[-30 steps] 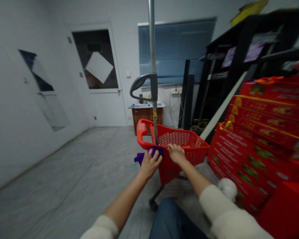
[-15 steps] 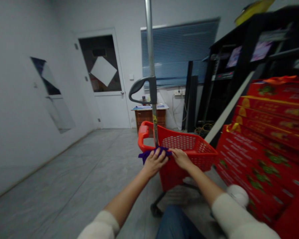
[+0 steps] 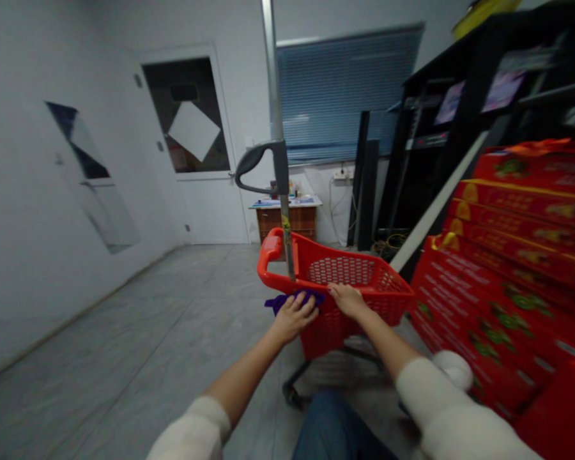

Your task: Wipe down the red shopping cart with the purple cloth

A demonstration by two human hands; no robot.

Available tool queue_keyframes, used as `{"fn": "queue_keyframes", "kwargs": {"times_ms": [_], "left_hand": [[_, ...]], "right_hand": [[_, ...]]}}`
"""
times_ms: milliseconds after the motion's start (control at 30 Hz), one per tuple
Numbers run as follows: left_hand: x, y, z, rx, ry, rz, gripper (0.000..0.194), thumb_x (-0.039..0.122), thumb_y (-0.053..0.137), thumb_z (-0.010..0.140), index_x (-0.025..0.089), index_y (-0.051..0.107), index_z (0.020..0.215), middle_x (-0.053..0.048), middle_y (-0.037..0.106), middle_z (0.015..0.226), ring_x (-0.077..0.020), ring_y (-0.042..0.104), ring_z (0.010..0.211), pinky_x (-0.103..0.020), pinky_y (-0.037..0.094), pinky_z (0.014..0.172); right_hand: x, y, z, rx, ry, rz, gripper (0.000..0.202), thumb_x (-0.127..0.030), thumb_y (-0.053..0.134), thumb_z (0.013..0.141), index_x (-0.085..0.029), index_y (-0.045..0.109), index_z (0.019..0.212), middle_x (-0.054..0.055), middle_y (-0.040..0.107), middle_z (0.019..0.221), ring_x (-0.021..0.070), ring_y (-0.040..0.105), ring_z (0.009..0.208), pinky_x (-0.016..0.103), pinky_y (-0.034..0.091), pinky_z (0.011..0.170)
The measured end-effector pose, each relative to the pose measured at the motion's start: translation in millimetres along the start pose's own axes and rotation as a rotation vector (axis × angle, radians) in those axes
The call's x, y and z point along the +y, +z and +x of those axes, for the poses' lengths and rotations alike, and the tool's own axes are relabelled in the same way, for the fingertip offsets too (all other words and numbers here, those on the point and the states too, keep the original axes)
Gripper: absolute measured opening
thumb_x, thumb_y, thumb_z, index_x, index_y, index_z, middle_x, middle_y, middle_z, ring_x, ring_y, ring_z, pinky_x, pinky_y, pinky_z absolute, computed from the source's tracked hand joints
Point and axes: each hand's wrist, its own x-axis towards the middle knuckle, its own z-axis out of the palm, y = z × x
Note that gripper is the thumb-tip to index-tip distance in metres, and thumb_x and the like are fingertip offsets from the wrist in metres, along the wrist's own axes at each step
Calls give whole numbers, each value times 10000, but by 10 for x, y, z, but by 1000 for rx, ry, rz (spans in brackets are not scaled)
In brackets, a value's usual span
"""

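Observation:
A red plastic shopping cart [image 3: 326, 329] with a perforated basket stands in front of my knees, its handle towards the left. My left hand [image 3: 294, 316] presses a purple cloth [image 3: 278, 303] against the cart's side, just below the rim; part of the cloth sticks out left of the fingers. Close by on the right, my right hand [image 3: 347, 301] grips the basket's upper rim, fingers curled over it. A metal pole [image 3: 274, 83] with a grey loop handle [image 3: 263, 167] rises at the cart's handle end; its lower end is hidden behind the rim.
Red printed boxes [image 3: 508, 287] are stacked close on the right, with a white round object [image 3: 453, 369] low beside them. A black rack [image 3: 469, 108] stands behind. At the back are a small wooden cabinet [image 3: 287, 220] and a white door [image 3: 211, 211]. Grey floor [image 3: 124, 338] extends left.
My left hand and the purple cloth have slid slightly down from the rim onto the cart's side. My right hand now lies apart from the cloth on the rim. The view has shifted a little.

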Motion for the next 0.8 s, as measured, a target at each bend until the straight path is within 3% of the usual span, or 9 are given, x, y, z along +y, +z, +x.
{"fn": "queue_keyframes", "kwargs": {"times_ms": [100, 167, 300, 367, 567, 733, 800], "left_hand": [[-38, -22, 64, -3, -122, 3, 329, 257, 514, 922, 324, 580, 1237, -54, 501, 1441, -260, 450, 1279, -428, 339, 1001], [54, 21, 42, -29, -155, 2, 316, 262, 515, 921, 312, 591, 1223, -61, 507, 1437, -271, 455, 1276, -434, 352, 986], [301, 166, -148, -154, -47, -49, 255, 272, 513, 924, 303, 633, 1147, -48, 589, 1331, -244, 519, 1207, -384, 396, 927], [322, 208, -200, -196, -2, -83, 250, 255, 511, 923, 297, 638, 1134, -49, 605, 1295, -229, 535, 1181, -371, 399, 922], [218, 263, 21, -96, -235, -63, 340, 242, 543, 900, 327, 600, 1224, -66, 593, 1319, -264, 484, 1215, -443, 350, 983], [428, 348, -85, -294, -166, -142, 319, 264, 552, 895, 339, 616, 1199, -60, 592, 1304, -251, 491, 1199, -435, 375, 978], [403, 338, -187, -322, -136, -149, 308, 266, 547, 898, 338, 623, 1188, -55, 594, 1290, -243, 501, 1185, -423, 392, 970]], "right_hand": [[120, -50, 32, -59, -15, 22, 437, -428, 225, 1000, -323, 590, 1214, 26, 641, 1269, 214, 565, 1152, 350, 385, 910], [214, -66, 34, -87, 0, 27, 449, -416, 221, 998, -297, 611, 1186, 38, 637, 1281, 218, 567, 1157, 358, 388, 916], [267, -29, 9, -91, 42, 22, 482, -402, 179, 1002, -276, 626, 1133, 52, 646, 1267, 237, 577, 1145, 386, 390, 906], [220, 4, 0, -80, 57, 16, 489, -410, 167, 1002, -283, 620, 1137, 52, 644, 1269, 243, 577, 1141, 397, 384, 904], [42, 64, 1, -59, 81, 19, 514, -406, 143, 1000, -281, 628, 1114, 63, 661, 1231, 257, 582, 1120, 411, 380, 888], [-1, 13, -20, -69, 53, 43, 513, -419, 140, 1004, -288, 622, 1123, 53, 674, 1205, 249, 591, 1104, 403, 389, 880], [50, -32, -48, -76, 18, 47, 485, -424, 168, 1005, -299, 616, 1142, 47, 674, 1202, 240, 590, 1104, 390, 395, 872]]}}
